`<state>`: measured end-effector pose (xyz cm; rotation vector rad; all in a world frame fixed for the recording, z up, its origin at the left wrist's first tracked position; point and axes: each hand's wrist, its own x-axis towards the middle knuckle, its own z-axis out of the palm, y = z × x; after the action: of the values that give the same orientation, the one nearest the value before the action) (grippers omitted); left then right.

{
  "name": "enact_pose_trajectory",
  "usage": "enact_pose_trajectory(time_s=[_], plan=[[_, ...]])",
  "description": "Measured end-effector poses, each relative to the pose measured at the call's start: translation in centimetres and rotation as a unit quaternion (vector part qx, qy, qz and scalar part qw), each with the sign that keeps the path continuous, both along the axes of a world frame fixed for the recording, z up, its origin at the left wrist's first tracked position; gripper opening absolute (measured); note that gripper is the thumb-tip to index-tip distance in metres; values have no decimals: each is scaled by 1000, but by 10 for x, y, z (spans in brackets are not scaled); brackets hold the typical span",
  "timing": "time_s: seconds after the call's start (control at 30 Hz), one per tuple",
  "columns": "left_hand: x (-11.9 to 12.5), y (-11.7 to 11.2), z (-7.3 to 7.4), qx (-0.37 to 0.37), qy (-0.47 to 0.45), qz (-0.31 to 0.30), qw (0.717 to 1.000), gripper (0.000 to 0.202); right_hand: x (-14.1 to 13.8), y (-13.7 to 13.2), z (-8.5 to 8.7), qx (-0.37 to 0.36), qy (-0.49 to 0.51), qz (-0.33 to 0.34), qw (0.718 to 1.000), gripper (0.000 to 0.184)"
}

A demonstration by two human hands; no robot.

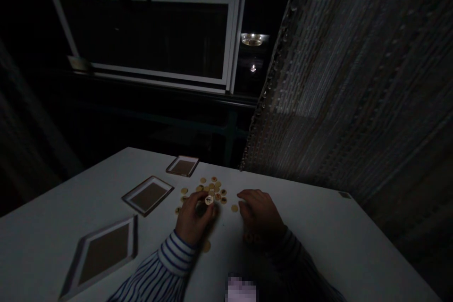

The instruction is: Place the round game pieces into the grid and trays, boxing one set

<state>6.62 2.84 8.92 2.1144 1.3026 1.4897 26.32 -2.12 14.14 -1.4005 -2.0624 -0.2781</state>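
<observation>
While our L hand (191, 221) pinches one marked disc (209, 200), lower ctr. of frame, our R hand (262, 212) arches, loosely spread, nr. a plain disc (234, 208); progress, we judge: one lifted, other discs (218, 196) loose on tbl. (152, 231)

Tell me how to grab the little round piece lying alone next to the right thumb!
I'd pinch the round piece by opposite edges, coming down from the right: it lies flat on the table, so its edge seems the best hold, and the right hand is beside it, with most other pieces to the left.
</observation>
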Motion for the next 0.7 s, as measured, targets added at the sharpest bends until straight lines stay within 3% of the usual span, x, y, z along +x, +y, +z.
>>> enact_pose_trajectory(time_s=[0.3,0.7], plan=[[22,-8,13,32,4,-27,999,24,18,-11,3,-6,-2,-29,1000,20],[47,-8,14,15,-10,-62,998,23,34,-12,-1,-36,-20,-51,998,19]])
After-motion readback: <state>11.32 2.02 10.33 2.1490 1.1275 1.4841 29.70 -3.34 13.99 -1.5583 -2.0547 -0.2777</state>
